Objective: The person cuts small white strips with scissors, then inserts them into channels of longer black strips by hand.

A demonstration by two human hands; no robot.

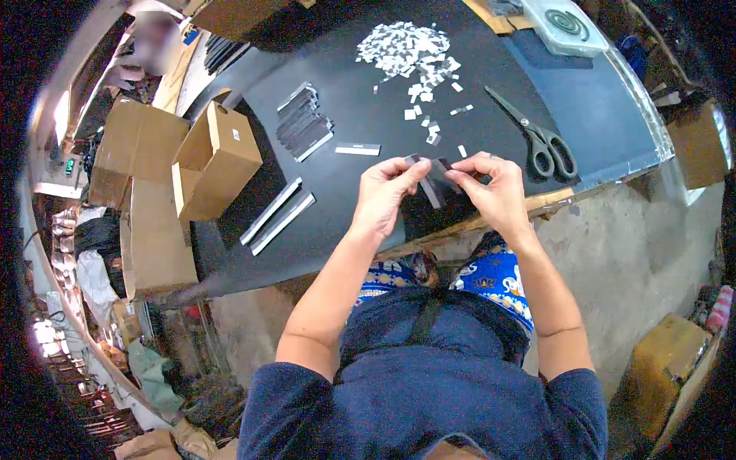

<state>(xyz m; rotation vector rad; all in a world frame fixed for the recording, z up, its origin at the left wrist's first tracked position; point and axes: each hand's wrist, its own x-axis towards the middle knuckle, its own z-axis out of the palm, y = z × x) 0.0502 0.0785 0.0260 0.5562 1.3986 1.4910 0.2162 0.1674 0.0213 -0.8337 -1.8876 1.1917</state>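
Close to the table's near edge, my left hand (pixel 386 193) pinches a dark grey strip (pixel 434 193) between thumb and fingers, its lower end hanging toward me. My right hand (pixel 497 188) is closed on a small dark end piece (pixel 443 164) right beside the strip's top. Whether that piece is joined to the strip I cannot tell. Beyond my hands lies a single grey-and-white strip (pixel 358 149). Two longer strips (pixel 277 216) rest side by side to the left, and a stack of similar strips (pixel 305 123) lies farther back.
Black-handled scissors (pixel 542 143) lie right of my hands. A heap of small white and grey cut pieces (pixel 408 52) spreads at the back. An open cardboard box (pixel 222 157) stands on the left, and a clear plastic tub (pixel 566 27) sits at the far right corner.
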